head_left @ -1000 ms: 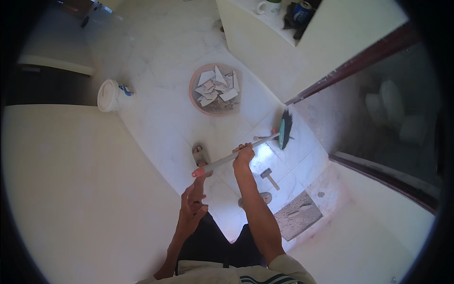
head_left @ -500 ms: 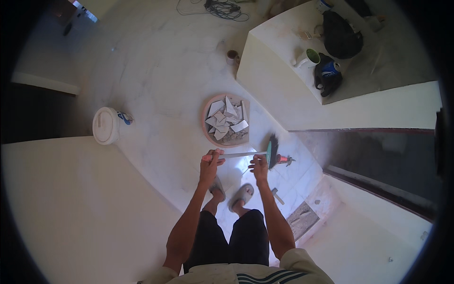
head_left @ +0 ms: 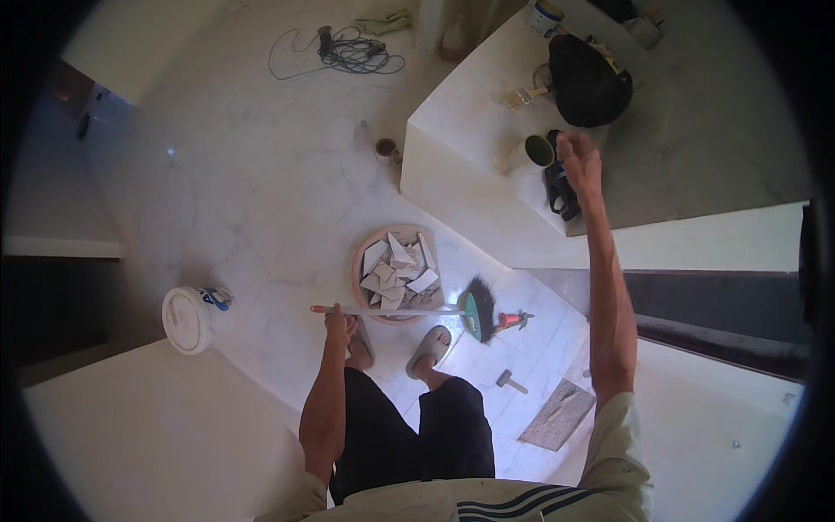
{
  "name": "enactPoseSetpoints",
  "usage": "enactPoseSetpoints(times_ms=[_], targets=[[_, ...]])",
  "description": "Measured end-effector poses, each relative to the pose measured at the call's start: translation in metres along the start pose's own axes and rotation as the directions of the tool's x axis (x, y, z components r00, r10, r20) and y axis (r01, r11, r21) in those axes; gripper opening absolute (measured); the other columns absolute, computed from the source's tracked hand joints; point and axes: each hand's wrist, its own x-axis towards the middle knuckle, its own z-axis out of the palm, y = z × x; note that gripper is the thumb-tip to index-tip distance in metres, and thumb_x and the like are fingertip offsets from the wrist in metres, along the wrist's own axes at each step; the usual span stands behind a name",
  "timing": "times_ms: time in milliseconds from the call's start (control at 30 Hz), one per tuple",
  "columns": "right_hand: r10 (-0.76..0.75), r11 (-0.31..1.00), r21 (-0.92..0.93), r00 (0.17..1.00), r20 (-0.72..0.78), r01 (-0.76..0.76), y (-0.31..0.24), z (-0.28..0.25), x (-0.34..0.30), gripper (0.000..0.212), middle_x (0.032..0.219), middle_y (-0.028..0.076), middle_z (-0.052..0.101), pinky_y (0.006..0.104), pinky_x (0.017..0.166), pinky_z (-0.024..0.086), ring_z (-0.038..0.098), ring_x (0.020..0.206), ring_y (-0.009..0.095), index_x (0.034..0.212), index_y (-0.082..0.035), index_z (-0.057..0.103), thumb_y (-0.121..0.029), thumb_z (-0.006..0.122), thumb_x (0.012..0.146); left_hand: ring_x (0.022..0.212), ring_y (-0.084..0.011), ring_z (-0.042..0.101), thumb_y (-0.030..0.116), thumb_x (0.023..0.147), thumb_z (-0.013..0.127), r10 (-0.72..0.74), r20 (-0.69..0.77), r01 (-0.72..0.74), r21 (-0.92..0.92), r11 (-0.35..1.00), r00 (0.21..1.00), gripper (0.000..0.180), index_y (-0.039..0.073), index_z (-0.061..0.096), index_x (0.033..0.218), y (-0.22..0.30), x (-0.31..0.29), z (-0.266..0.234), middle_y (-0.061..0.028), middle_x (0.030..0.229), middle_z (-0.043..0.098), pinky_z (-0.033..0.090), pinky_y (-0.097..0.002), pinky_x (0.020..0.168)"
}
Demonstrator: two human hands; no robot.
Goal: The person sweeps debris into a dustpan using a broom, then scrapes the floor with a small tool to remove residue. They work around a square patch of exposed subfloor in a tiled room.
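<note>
Broom (head_left: pixel 400 311), one, pale handle with a red end, teal head and black bristles: held in your left hand (head_left: pixel 337 322), whose fingers wrap the handle just inside the red end; the handle runs rightward from there, with the head well to the right of that hand. Right hand (head_left: pixel 581 161), one: stretched far ahead and to the right of the left hand, over the bench (head_left: pixel 470 113); its fingers look bent but are blurred, and whether they pinch anything cannot be told. Black bundle (head_left: pixel 563 196), one: on the bench, just nearer you than your right hand and partly covered by it. Pale mug, green inside (head_left: pixel 538 151), one: just left of your right hand. Black bag (head_left: pixel 590 83), one: beyond your right hand, with a paintbrush (head_left: pixel 522 97) to the bag's left. Round tub (head_left: pixel 357 270), one, on the floor ahead and right of your left hand: filled with broken tile pieces (head_left: pixel 396 265), the handle crossing its near edge in view. White lidded bucket (head_left: pixel 185 320), one: well left of your left hand. Red-handled tool (head_left: pixel 511 321), one: beside the bristles, far right of your left hand. Hammer (head_left: pixel 511 381), one: on the floor, nearer you than that tool.
</note>
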Motion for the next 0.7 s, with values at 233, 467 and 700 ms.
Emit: enactPoseSetpoints(times_ms=[233,467,700], targets=[[0.263,0.889,-0.368,0.962,-0.072,-0.271,0.08,0.098,0.143,0.046,0.1,0.016,0.081,0.0436,0.088,0.06,0.079,0.094,0.035,0.109,-0.003,0.078,-0.045,0.08,0.09,0.104,-0.0257,0.068,0.049,0.111,0.056,-0.179,0.034,0.178,0.047,0.983,0.983,0.055,0.012,0.046,0.15,0.025,0.08,-0.013,-0.0122,0.129,0.064,0.063,-0.0439,0.088],[0.55,0.753,-0.355,0.826,-0.121,-0.554,0.1,0.151,0.196,0.101,0.117,0.031,0.074,0.0422,0.093,0.062,0.079,0.1,0.036,0.138,0.015,0.049,-0.063,0.083,0.084,0.11,-0.0248,0.068,0.041,0.111,0.059,-0.234,0.199,0.21,0.138,0.968,0.952,0.049,0.01,0.048,0.148,0.062,0.14,-0.028,-0.0124,0.131,0.066,0.063,-0.0453,0.095],[0.478,0.562,-0.498,0.75,-0.457,-0.661,0.141,0.181,0.21,0.107,0.119,0.029,0.074,0.0429,0.095,0.061,0.076,0.11,0.037,0.138,0.016,0.045,-0.06,0.09,0.078,0.117,-0.0238,0.068,0.031,0.108,0.062,-0.114,0.406,-0.144,0.554,0.82,0.907,0.05,0.005,0.055,0.149,0.178,0.049,-0.002,-0.0129,0.135,0.07,0.059,-0.0419,0.097]])
